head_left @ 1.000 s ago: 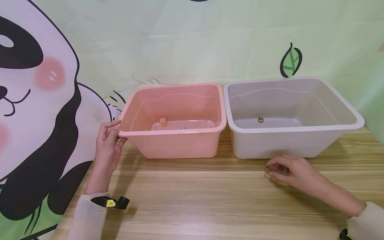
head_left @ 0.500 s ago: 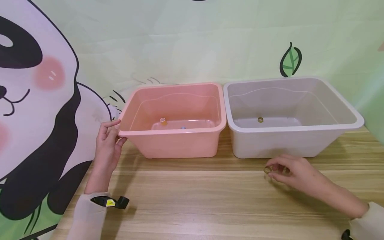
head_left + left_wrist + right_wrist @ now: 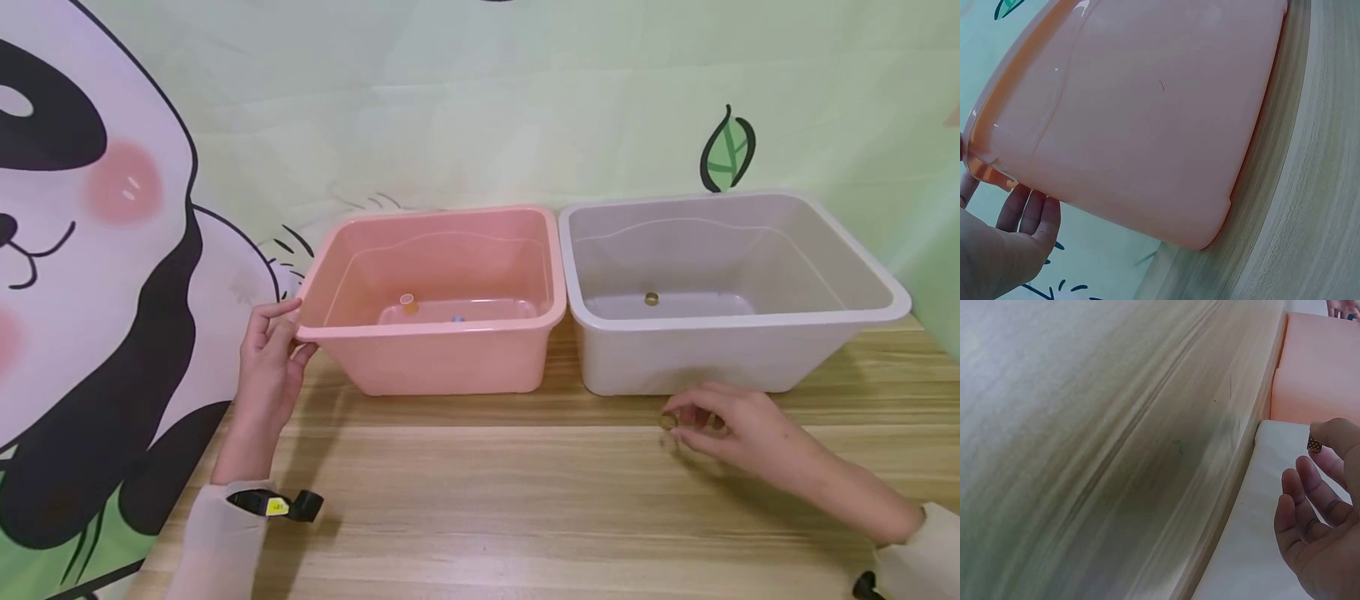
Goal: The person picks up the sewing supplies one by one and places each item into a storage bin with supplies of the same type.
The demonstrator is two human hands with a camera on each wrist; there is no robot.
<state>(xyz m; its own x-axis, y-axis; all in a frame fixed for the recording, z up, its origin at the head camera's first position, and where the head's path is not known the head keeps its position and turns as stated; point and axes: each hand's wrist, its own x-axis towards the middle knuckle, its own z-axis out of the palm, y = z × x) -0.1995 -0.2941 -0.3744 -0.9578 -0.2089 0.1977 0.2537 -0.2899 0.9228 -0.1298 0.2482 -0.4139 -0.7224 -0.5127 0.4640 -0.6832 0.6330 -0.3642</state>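
Observation:
My left hand point(image 3: 272, 362) holds the left rim corner of a pink plastic tub point(image 3: 450, 362); in the left wrist view its fingers point(image 3: 1047, 219) lie under that rim. Between thumb and index finger, my right hand point(image 3: 742, 429) pinches a small gold ring point(image 3: 668, 422) above the table, in front of a grey tub point(image 3: 712, 358). Up close in the right wrist view, the ring point(image 3: 1314, 445) shows a dark patterned band, and the other fingers are loosely bent. A similar gold ring point(image 3: 652, 299) lies on the grey tub's floor.
Both tubs stand side by side, their rims nearly touching. Inside the pink one are a small orange cylinder with a pale top point(image 3: 408, 303) and a small blue item point(image 3: 458, 319), partly hidden by the front rim. Behind hangs a printed cloth point(image 3: 450, 108) above the wooden table point(image 3: 480, 500).
Very little differs. My right hand has risen slightly with the ring pinched in its fingertips; the left hand and both tubs keep their places.

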